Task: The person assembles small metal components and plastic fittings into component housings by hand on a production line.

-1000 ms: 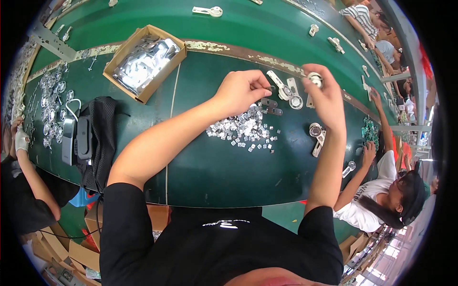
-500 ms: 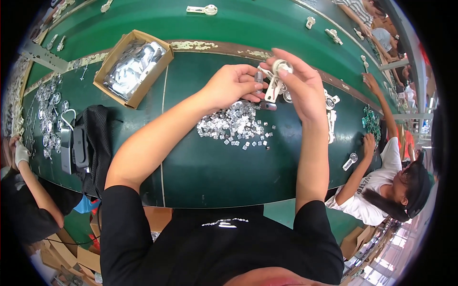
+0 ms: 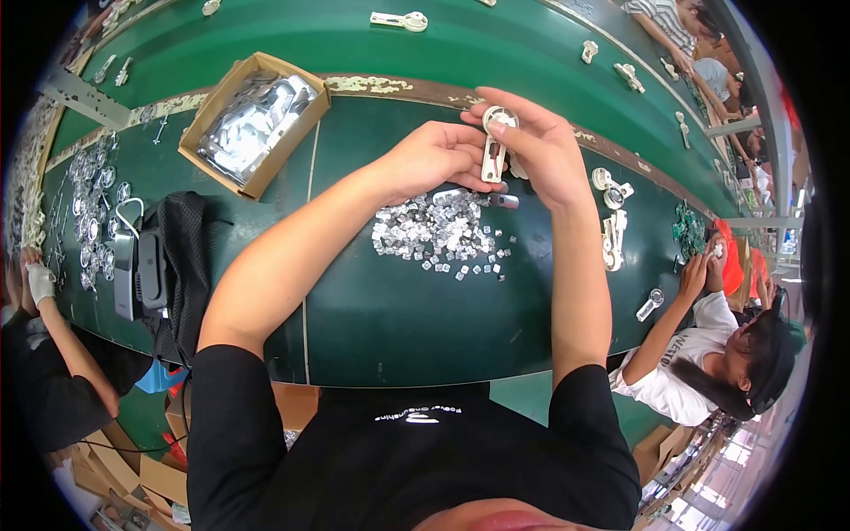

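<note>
One cream-white, ring-headed plastic part, pinched in the right hand, touches the left hand, whose grasp is unclear, seemingly mid-fitting, calling next for careful alignment.

On the dark green workbench lies a heap of small clear square pieces; left of this heap, a cardboard box and black mesh bag; right, cream plastic housings.

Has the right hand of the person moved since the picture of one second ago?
Yes. Judged against the pile of small clear pieces, the right hand has moved left, toward the left hand.
</note>
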Motion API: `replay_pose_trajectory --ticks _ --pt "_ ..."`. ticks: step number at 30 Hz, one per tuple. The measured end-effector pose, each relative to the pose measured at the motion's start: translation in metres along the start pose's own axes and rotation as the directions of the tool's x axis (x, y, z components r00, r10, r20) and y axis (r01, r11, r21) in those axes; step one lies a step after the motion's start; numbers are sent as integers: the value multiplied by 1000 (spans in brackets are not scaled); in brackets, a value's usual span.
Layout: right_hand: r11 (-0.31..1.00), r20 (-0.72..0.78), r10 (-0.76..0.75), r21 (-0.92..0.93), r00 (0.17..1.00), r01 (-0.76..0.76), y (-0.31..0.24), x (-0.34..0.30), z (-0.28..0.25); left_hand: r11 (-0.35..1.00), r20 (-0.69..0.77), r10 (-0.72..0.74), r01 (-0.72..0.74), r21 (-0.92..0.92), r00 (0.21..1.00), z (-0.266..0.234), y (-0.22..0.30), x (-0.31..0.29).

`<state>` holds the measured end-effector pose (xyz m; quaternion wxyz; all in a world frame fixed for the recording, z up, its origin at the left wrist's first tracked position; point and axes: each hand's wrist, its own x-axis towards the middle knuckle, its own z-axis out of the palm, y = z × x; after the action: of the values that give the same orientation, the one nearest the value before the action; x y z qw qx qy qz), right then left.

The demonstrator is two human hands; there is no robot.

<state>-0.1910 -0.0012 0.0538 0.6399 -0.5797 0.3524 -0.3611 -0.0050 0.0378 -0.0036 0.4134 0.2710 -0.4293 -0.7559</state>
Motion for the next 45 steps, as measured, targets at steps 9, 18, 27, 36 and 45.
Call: replay_pose_trajectory --ticks 9,18,27,36,45 --pt "999 67 13 -30 998 -11 5 2 -1 1000 -15 12 -11 17 1000 1 -2 -2" --pt "991 103 -112 -61 988 119 16 1 11 985 -227 98 -61 164 969 13 -12 0" --pt "891 -10 -383 -269 924 366 22 -17 24 987 -276 113 -77 138 954 30 1 -5" --pt "196 4 -841 -930 541 311 -16 15 -6 818 -379 380 -116 564 844 8 -6 8" --pt "484 -287 -558 -875 778 25 3 -15 -46 430 -108 413 -89 899 904 4 -4 -1"
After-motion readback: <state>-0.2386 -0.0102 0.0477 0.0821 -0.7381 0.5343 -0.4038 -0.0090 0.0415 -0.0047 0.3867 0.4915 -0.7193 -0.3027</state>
